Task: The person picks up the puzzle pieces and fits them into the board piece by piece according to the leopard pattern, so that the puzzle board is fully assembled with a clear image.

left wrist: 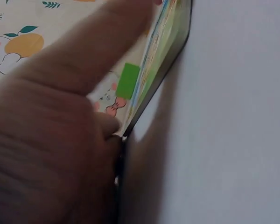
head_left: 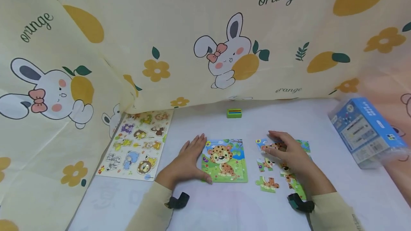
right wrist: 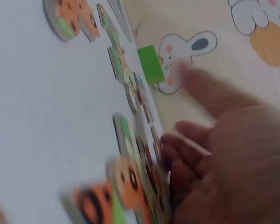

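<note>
A square leopard picture puzzle (head_left: 224, 160) lies flat in the middle of the white table. My left hand (head_left: 186, 161) is at its left side, fingers extended along the edge and thumb by the lower left corner; the left wrist view shows the puzzle's side edge (left wrist: 170, 53) close to the hand. To the right, several loose jigsaw pieces (head_left: 269, 184) with leopard parts are spread out. Above the upper ones hovers my right hand (head_left: 293, 156), thumb and fingers apart. In the right wrist view its loosely bent fingers (right wrist: 189, 151) are beside the pieces (right wrist: 126, 77), nothing gripped.
A small green block (head_left: 234, 113) with coloured stripes sits at the back. On the left lies an animal puzzle board (head_left: 136, 145). A blue-and-white box (head_left: 366, 131) in clear wrap stands at the right. A rabbit-print cloth (head_left: 179, 38) rises behind the table.
</note>
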Available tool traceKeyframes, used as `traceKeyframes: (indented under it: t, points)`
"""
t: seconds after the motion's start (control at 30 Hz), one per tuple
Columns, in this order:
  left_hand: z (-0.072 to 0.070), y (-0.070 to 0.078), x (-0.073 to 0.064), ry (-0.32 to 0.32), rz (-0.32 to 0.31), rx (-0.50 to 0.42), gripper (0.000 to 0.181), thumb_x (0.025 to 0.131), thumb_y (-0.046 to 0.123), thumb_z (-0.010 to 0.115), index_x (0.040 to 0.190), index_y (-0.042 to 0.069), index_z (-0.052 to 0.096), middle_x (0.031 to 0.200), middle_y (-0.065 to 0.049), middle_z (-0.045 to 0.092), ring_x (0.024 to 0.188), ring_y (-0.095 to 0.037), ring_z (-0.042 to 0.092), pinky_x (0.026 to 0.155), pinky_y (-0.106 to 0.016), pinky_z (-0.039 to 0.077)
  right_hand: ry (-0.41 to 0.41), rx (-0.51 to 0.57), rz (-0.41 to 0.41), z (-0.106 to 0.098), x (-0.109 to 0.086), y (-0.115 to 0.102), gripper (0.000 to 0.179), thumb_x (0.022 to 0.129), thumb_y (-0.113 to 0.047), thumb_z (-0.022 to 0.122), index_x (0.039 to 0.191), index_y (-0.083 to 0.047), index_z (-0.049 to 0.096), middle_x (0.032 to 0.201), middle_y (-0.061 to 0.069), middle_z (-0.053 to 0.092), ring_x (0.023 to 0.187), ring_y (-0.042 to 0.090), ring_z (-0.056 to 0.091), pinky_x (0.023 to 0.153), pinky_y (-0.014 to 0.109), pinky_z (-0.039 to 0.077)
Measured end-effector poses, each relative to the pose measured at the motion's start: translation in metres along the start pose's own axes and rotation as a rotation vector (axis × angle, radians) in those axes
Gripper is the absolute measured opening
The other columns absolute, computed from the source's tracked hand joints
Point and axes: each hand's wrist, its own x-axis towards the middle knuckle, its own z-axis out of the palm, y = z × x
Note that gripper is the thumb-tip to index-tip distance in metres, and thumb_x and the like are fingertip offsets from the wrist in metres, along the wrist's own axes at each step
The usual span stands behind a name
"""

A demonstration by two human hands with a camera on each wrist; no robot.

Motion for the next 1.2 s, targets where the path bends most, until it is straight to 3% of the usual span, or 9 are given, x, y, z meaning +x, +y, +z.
traceKeyframes:
  t: [0.1,0.17,0.5,0.73,0.87,1.03,1.2]
  points:
    - [-0.003,0.000,-0.001,-0.032,-0.005,0.054,0.161,0.055,0.075,0.098,0.175,0.010,0.013,0.181,0.000,0.001,0.165,-0.018,-0.005,0.131,-0.046,-0.003,0.001,-0.154,-0.067,0.005,0.002,0.001,0.070,0.103,-0.034,0.079,0.158,-0.001,0.053,0.161,0.019,0.044,0.140,0.044,0.042,0.107,0.060,0.046]
    - [-0.005,0.000,-0.002,-0.040,0.000,0.062,0.161,0.055,0.073,0.100,0.175,0.009,0.014,0.181,-0.001,0.001,0.165,-0.021,-0.005,0.130,-0.048,-0.004,0.023,-0.272,-0.128,0.006,0.003,0.001,0.062,0.104,-0.031,0.078,0.152,0.004,0.058,0.159,0.022,0.044,0.140,0.048,0.038,0.106,0.070,0.041]
    - [-0.002,-0.004,-0.001,-0.014,0.051,0.070,0.156,0.056,0.074,0.098,0.175,0.010,0.021,0.181,0.002,0.007,0.166,-0.022,-0.001,0.130,-0.051,-0.004,0.072,-0.323,-0.135,0.010,0.004,-0.001,0.055,0.102,-0.028,0.081,0.146,-0.001,0.062,0.154,0.023,0.050,0.141,0.049,0.040,0.109,0.075,0.039]
    - [-0.003,-0.002,-0.001,-0.019,0.056,0.089,0.154,0.057,0.074,0.097,0.174,0.009,0.022,0.181,0.000,0.008,0.166,-0.024,0.000,0.130,-0.053,-0.004,0.106,-0.408,-0.132,0.015,0.003,-0.010,0.053,0.102,-0.025,0.081,0.144,0.001,0.063,0.144,0.023,0.060,0.135,0.046,0.047,0.108,0.069,0.043]
    - [-0.004,0.000,-0.001,-0.025,0.045,0.097,0.154,0.058,0.075,0.097,0.174,0.010,0.021,0.181,0.000,0.007,0.166,-0.024,-0.001,0.130,-0.052,-0.005,0.121,-0.424,-0.111,0.018,0.003,-0.018,0.052,0.104,-0.025,0.079,0.145,0.001,0.062,0.127,0.016,0.067,0.118,0.038,0.058,0.098,0.060,0.052]
    - [-0.003,-0.001,0.000,-0.031,0.039,0.117,0.154,0.058,0.077,0.096,0.175,0.012,0.019,0.181,0.001,0.005,0.166,-0.022,-0.003,0.130,-0.051,-0.005,0.159,-0.322,-0.074,0.020,0.003,-0.026,0.036,0.105,-0.015,0.076,0.137,-0.002,0.065,0.105,0.005,0.067,0.088,0.023,0.061,0.074,0.038,0.056]
    - [-0.003,-0.002,-0.001,-0.036,0.039,0.111,0.154,0.058,0.079,0.094,0.175,0.012,0.020,0.181,0.001,0.004,0.165,-0.022,-0.003,0.130,-0.052,-0.005,0.185,-0.194,-0.089,0.029,0.002,-0.035,0.030,0.106,-0.011,0.075,0.134,-0.004,0.068,0.102,0.003,0.068,0.086,0.021,0.062,0.067,0.026,0.054]
